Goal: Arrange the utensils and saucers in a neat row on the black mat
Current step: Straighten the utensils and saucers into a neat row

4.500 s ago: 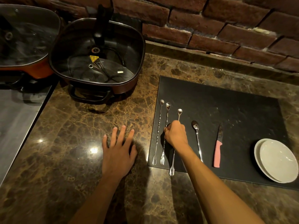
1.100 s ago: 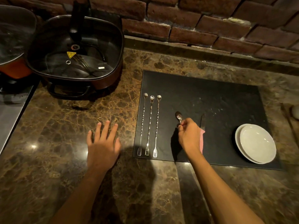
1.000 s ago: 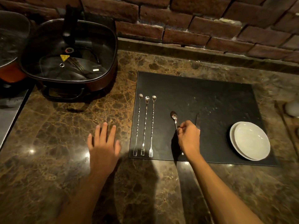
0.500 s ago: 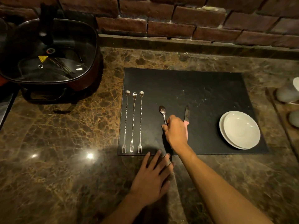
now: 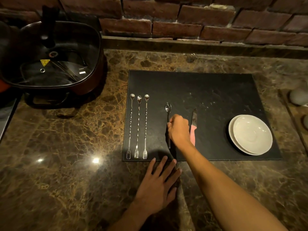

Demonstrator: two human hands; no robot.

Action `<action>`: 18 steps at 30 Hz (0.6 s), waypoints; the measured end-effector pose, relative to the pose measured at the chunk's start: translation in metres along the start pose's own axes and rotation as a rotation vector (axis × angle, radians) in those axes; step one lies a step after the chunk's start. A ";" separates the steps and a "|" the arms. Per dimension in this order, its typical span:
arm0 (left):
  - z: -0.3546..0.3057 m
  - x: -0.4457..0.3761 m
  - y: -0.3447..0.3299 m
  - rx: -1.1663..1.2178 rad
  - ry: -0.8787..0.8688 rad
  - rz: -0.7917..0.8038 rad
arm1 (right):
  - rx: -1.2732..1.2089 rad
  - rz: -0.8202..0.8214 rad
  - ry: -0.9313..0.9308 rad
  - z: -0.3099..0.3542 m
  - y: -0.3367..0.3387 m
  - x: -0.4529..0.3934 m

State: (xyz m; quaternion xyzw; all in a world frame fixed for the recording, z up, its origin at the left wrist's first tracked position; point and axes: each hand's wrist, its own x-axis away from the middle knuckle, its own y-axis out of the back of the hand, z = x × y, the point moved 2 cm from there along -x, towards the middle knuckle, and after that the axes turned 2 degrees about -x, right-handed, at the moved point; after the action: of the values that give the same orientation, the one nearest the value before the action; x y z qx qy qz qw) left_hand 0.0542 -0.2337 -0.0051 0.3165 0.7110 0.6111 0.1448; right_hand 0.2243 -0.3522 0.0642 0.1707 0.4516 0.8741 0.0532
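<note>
Our right hand (image 5: 179,129) pinches the spoon (image 5: 168,114) mid-mat (image 5: 208,87), knife (image 5: 193,124) just beside; our left hand (image 5: 158,185) lies flat, holding nothing. A careless nudge could skew the spoon — or bump the knife.

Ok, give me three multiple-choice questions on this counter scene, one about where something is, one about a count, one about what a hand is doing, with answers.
1. Where do the white saucers sit?
A. right end of the black mat
B. inside the pan
C. on the bare counter

2. How many long twisted fork-spoon picks lie at the mat's left?
A. two
B. three
C. five

3. What is the right hand doing?
A. lying flat on the counter
B. lifting a saucer
C. pinching the spoon handle

Answers: 1 A, the stack rests near the mat's right edge. 2 B, three lie side by side. 3 C, its fingers close on the handle, while the left hand lies flat on the counter.
</note>
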 end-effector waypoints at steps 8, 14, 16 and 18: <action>0.000 -0.001 -0.004 0.004 0.002 -0.011 | 0.030 -0.008 0.044 0.000 -0.004 0.000; 0.000 0.000 0.000 -0.005 0.000 0.000 | 0.066 -0.015 0.071 0.003 -0.007 -0.003; 0.000 0.000 0.001 -0.005 0.002 0.007 | 0.065 -0.021 0.074 0.003 -0.008 -0.003; 0.000 0.000 0.003 -0.009 0.000 0.006 | 0.063 -0.033 0.071 0.003 -0.009 -0.003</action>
State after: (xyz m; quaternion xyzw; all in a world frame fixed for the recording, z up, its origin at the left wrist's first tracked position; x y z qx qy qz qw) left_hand 0.0546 -0.2338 -0.0025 0.3177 0.7073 0.6148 0.1445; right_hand 0.2273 -0.3457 0.0580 0.1337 0.4833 0.8640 0.0460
